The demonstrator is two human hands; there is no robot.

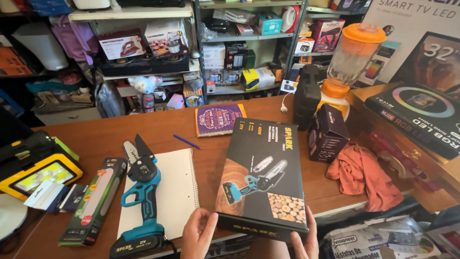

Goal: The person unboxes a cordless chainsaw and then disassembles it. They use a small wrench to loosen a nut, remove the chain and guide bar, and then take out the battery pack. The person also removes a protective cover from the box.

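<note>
both hands have a grip on the near end of a flat black cardboard box printed with a picture of a small blue chainsaw over cut logs (262, 178): the left hand (197, 236) is closed on its near-left corner, the right hand (305, 240) on its near-right corner, thumbs over the front edge. the box is tilted, its near end raised at the front edge of the brown wooden tabletop (100, 136), its far end toward the middle of it.

at far left on the tabletop sits a yellow-and-black work lamp (33, 171), with small white carded packs (45, 195) just in front of it. beside these lies a long narrow dark box with a green edge (94, 201). next comes a blue-and-black cordless mini chainsaw (141, 196), lying partly on an open white spiral notebook (178, 189), bar pointing away from the person. a blue pen (187, 141) lies beyond the notebook, near a purple-covered book (218, 119).

right of the held box stand a small black cube-shaped carton (327, 134) and a blender with an orange base and lid (352, 57), and an orange cloth (366, 175) lies crumpled near the edge. at far right a black box picturing a ring light (421, 117) rests on a higher surface.
</note>
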